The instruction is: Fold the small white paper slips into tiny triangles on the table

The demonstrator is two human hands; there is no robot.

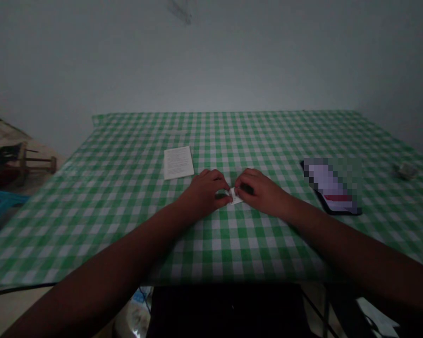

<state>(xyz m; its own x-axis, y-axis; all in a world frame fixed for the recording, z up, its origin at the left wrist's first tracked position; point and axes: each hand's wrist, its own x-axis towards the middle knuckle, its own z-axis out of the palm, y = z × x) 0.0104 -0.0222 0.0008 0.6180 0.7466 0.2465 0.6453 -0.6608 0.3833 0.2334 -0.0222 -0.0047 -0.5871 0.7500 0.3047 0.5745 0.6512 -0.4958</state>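
Observation:
A small white piece of paper (236,199) lies at the middle of the checked tablecloth, between my two hands. My left hand (209,190) rests on the cloth with its thumb and forefinger curled in a pinch at the paper's left edge. From the other side my right hand (259,190) pinches the paper too, its fingers bent and the tips pressed close together. Both hands cover part of the paper, and its print is too small to read. Beyond my left hand lies a white printed sheet or booklet (178,163), apart from the fingers.
A phone (333,195) with a blurred-out screen lies on the right of the green and white tablecloth (211,244). Farther right is a small greyish object (406,171). A blue stool (2,206) and wooden furniture (35,162) stand left of the table. A pale wall rises behind.

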